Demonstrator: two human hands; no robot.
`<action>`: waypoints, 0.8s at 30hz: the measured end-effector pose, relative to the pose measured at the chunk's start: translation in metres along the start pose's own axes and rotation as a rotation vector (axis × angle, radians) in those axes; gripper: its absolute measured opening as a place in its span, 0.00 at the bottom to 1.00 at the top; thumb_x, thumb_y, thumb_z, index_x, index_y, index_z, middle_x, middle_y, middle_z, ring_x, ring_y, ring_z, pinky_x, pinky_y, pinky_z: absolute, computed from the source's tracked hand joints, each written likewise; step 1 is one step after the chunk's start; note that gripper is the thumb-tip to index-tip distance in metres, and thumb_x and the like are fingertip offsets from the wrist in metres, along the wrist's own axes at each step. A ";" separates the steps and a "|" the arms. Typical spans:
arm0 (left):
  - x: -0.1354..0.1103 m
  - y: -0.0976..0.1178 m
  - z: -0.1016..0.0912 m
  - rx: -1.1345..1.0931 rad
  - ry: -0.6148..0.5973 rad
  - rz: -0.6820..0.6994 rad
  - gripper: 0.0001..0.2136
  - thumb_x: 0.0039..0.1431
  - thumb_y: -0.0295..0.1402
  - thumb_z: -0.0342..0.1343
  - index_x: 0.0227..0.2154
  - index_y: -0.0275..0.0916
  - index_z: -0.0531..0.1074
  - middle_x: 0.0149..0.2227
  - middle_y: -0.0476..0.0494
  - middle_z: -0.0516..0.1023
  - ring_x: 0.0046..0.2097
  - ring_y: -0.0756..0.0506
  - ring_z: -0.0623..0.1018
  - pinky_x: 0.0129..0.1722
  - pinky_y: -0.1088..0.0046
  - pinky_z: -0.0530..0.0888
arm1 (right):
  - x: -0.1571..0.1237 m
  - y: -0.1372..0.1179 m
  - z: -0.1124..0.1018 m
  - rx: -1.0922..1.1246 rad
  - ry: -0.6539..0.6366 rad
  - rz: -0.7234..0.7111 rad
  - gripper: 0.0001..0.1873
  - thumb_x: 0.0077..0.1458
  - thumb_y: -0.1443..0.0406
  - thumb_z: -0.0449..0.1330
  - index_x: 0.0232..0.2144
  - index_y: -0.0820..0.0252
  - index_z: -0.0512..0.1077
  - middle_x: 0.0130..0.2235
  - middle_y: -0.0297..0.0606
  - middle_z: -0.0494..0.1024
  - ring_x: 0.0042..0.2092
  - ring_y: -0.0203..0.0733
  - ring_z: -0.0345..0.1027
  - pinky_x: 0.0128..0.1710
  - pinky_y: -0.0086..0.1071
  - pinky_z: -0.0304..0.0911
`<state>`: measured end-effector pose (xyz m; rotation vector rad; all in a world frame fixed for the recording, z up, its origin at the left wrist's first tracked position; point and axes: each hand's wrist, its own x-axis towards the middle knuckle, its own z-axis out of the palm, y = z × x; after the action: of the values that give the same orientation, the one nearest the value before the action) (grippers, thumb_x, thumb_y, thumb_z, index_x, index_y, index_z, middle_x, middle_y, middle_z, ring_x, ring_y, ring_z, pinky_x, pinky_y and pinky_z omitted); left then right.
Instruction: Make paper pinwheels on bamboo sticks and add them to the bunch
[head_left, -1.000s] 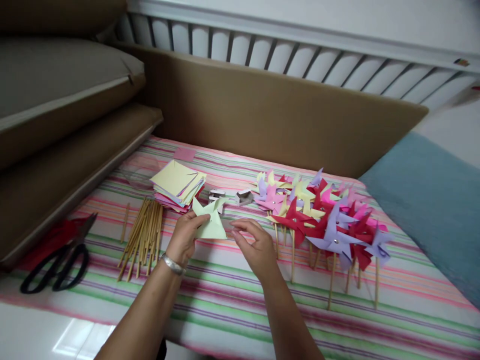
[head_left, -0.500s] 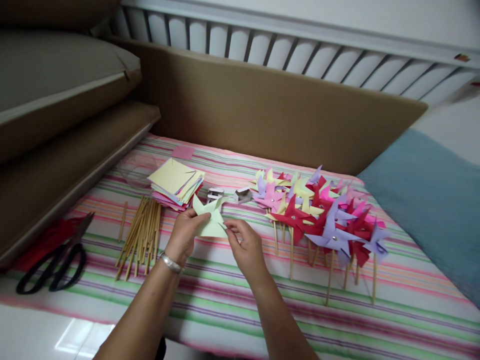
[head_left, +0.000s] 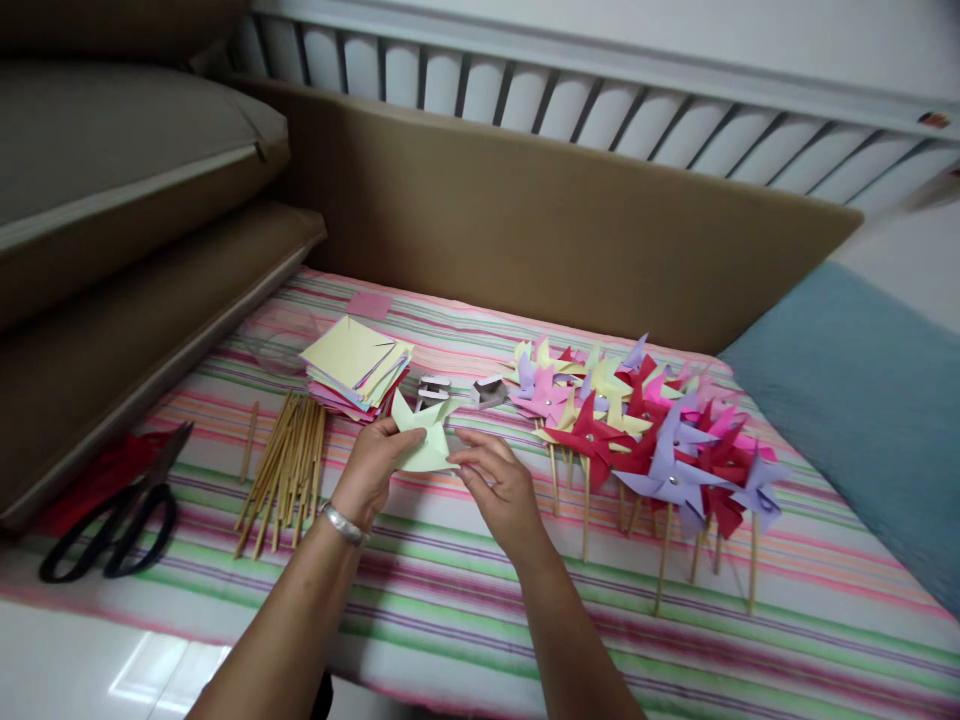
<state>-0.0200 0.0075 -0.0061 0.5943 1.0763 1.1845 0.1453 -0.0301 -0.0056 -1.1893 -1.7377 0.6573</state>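
Note:
My left hand [head_left: 373,470] pinches a pale green paper square [head_left: 424,436] with cut, partly folded corners, held just above the striped cloth [head_left: 480,590]. My right hand [head_left: 501,490] grips the paper's lower right corner between thumb and fingers. A silver bracelet sits on my left wrist. Left of my hands lies a bundle of wooden sticks [head_left: 285,470]. Behind it is a stack of coloured paper squares [head_left: 356,368].
Several finished paper pinwheels [head_left: 645,430] on sticks lie at the right. Black scissors [head_left: 112,520] rest at the left edge. Small metal pieces [head_left: 461,390] lie behind the paper. Brown cushions [head_left: 525,220] and a white slatted rail stand behind; a blue mat [head_left: 862,400] is at the right.
My right hand moved left from beside the paper and took hold of its lower right corner. The left hand kept its grip and tilted the paper slightly.

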 end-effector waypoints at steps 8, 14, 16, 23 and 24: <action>-0.005 -0.008 0.011 0.051 -0.036 0.001 0.12 0.33 0.31 0.68 0.25 0.32 0.78 0.24 0.44 0.80 0.22 0.50 0.74 0.24 0.75 0.69 | -0.001 0.003 0.010 0.107 0.075 0.228 0.06 0.49 0.62 0.60 0.30 0.53 0.78 0.58 0.40 0.64 0.61 0.51 0.54 0.52 0.43 0.62; -0.009 -0.017 0.019 0.039 -0.076 -0.026 0.11 0.33 0.32 0.68 0.24 0.33 0.78 0.22 0.47 0.79 0.22 0.51 0.73 0.23 0.77 0.67 | -0.001 0.003 0.013 -0.068 0.158 0.246 0.05 0.48 0.64 0.61 0.28 0.54 0.77 0.55 0.43 0.67 0.62 0.52 0.51 0.56 0.47 0.55; -0.009 -0.019 0.019 0.020 -0.099 -0.049 0.12 0.33 0.32 0.68 0.25 0.33 0.78 0.22 0.46 0.79 0.22 0.51 0.73 0.24 0.76 0.67 | 0.000 0.002 0.013 -0.112 0.164 0.252 0.05 0.49 0.64 0.60 0.28 0.55 0.77 0.54 0.44 0.68 0.61 0.52 0.52 0.58 0.48 0.51; -0.010 -0.020 0.018 -0.054 -0.194 -0.128 0.12 0.36 0.31 0.67 0.28 0.32 0.78 0.26 0.44 0.80 0.27 0.49 0.76 0.28 0.76 0.69 | 0.000 0.003 0.013 -0.061 0.209 0.307 0.04 0.49 0.64 0.60 0.27 0.56 0.75 0.56 0.45 0.65 0.61 0.51 0.52 0.54 0.48 0.58; -0.010 -0.020 0.018 -0.064 -0.208 -0.133 0.13 0.37 0.31 0.67 0.29 0.32 0.78 0.26 0.44 0.80 0.28 0.49 0.76 0.29 0.76 0.69 | 0.000 0.003 0.013 -0.050 0.210 0.312 0.04 0.49 0.64 0.60 0.27 0.56 0.75 0.56 0.45 0.65 0.61 0.51 0.52 0.52 0.47 0.60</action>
<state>0.0050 -0.0054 -0.0116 0.5743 0.8839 1.0142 0.1350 -0.0286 -0.0138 -1.5248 -1.4147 0.6474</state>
